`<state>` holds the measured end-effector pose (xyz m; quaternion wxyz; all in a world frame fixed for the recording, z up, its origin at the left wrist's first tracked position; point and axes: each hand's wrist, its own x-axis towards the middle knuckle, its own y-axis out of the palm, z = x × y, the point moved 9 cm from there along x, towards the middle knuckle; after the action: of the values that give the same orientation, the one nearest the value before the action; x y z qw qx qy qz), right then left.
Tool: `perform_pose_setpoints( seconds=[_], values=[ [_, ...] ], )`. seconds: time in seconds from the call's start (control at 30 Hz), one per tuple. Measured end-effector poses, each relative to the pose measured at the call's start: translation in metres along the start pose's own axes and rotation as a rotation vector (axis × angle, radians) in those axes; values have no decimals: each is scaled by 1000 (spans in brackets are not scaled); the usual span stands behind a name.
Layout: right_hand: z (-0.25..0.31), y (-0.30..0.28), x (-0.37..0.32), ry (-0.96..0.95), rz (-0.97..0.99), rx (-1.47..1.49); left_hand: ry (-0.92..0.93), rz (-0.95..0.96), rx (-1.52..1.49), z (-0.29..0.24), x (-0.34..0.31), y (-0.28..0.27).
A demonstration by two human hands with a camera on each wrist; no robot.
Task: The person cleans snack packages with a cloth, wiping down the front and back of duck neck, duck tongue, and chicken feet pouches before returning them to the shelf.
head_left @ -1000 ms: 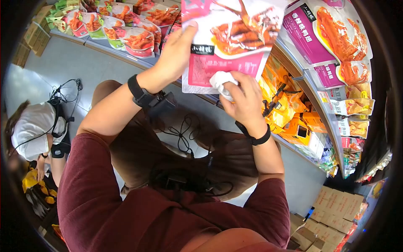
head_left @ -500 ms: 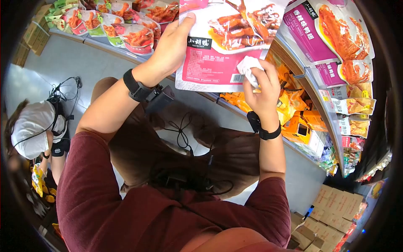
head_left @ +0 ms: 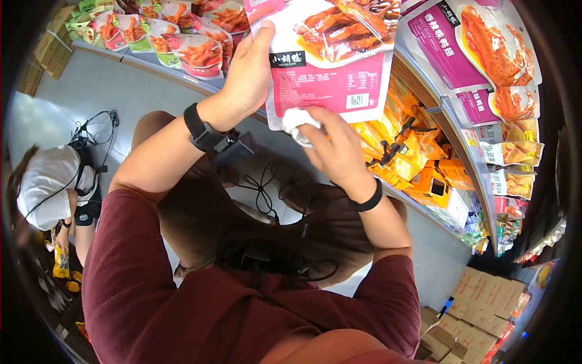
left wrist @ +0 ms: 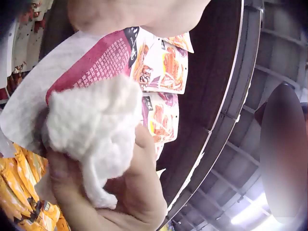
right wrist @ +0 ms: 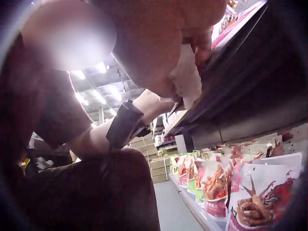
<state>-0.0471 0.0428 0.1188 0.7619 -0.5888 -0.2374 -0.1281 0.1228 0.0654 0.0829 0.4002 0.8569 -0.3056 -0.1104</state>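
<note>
My left hand [head_left: 247, 76] grips a large pink-and-white food pouch [head_left: 330, 79] by its left edge, thumb on the printed front. Glossy red-brown meat is pictured above a pink panel with small print and a barcode. In my right hand [head_left: 341, 148] is a crumpled white cloth [head_left: 298, 125], pinched between thumb and fingers at the pouch's lower left corner. The left wrist view has the bunched cloth [left wrist: 94, 125] up close, overlapping the pink panel. From the right wrist, the cloth [right wrist: 186, 82] shows partly behind my hand.
Shelves with upright meat pouches [head_left: 197, 56] run along the upper left. A purple-and-white pouch [head_left: 448, 48] stands at the upper right, above smaller packs. Orange bags [head_left: 406, 151] sit on a low shelf; cartons [head_left: 485, 297] are stacked lower right. Another person [head_left: 48, 188] bends at the left.
My right hand with the cloth went right across the pouch's lower part, then back left to its lower left corner. The pouch shifted slightly; my left hand kept its grip.
</note>
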Motion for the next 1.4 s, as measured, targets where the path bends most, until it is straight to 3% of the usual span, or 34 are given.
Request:
perform_pose_setpoints(
  seconds=[0.27,0.47,0.7,0.93,1.07,1.1,1.2,1.3,1.37,1.4],
  values=[
    [28,3,10,-110,-54,-248,-21,-25,-10,10,-9,-1],
    [-34,-59,15,88,-264,-484,-42,25,83,8,-10,1],
    [-86,-78,-8,161,-361,-313,1,72,92,-1,-3,1],
    [-93,-55,-15,274,-53,-110,100,27,106,-17,9,-9],
    [-81,-66,-9,291,-5,-12,151,7,165,-25,9,-6],
    [-78,-73,-7,290,-96,86,155,9,165,-26,7,-5],
    [-69,-72,-3,346,-269,243,221,85,461,-29,-9,12],
    [-46,-44,-3,534,-417,677,129,393,669,-7,-37,41],
    [-30,-45,-6,449,-340,323,363,737,717,-12,-69,79],
    [-26,-21,-2,371,81,382,553,885,913,-15,-81,91]
  ],
)
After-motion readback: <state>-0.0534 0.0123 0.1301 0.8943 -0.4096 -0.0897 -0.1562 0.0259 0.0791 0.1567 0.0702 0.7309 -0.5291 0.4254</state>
